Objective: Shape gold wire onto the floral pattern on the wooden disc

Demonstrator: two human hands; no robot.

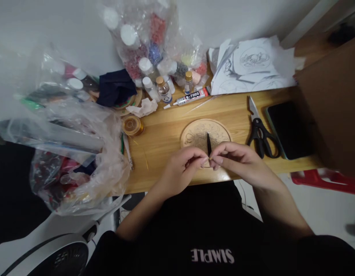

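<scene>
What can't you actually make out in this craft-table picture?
Head view only:
- What the left hand and right hand pinch: too small, covered by fingertips.
- Wooden disc drawing: near part behind the hands.
- Plastic bag contents: blurred by crinkled film.
- Phone screen: dark.

Pale wooden disc (204, 132) with line drawing, black scissors (260, 132), yellow-brown table (166, 130).
</scene>
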